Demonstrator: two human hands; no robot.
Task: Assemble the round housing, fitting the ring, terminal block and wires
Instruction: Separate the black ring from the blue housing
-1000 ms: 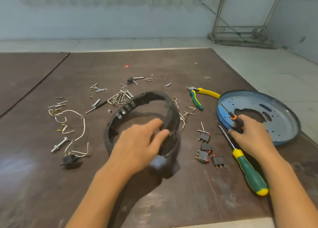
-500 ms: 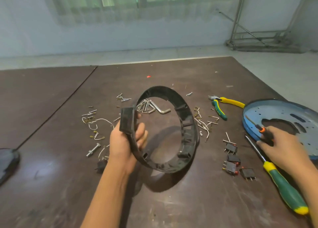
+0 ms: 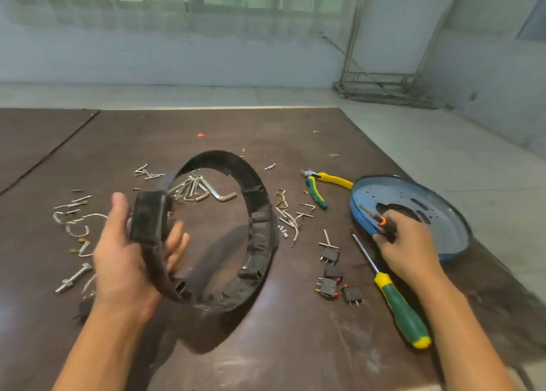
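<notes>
While L hand (image 3: 124, 260) grips the black ring (image 3: 261, 225) tilted up off the table (image 3: 295, 346), R hand (image 3: 404, 246) curls round a small screwdriver (image 3: 382, 221) over the blue housing (image 3: 443, 222). Early stage: ring not fitted yet, wires (image 3: 63, 217) & blocks (image 3: 330, 255) lie loose, nothing screwed.

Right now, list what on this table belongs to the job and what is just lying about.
Job: ring, in left hand; housing; wires; black blocks; small screwdriver, in right hand.
Lying about: pliers; big screwdriver; hex keys; bolt.
</notes>
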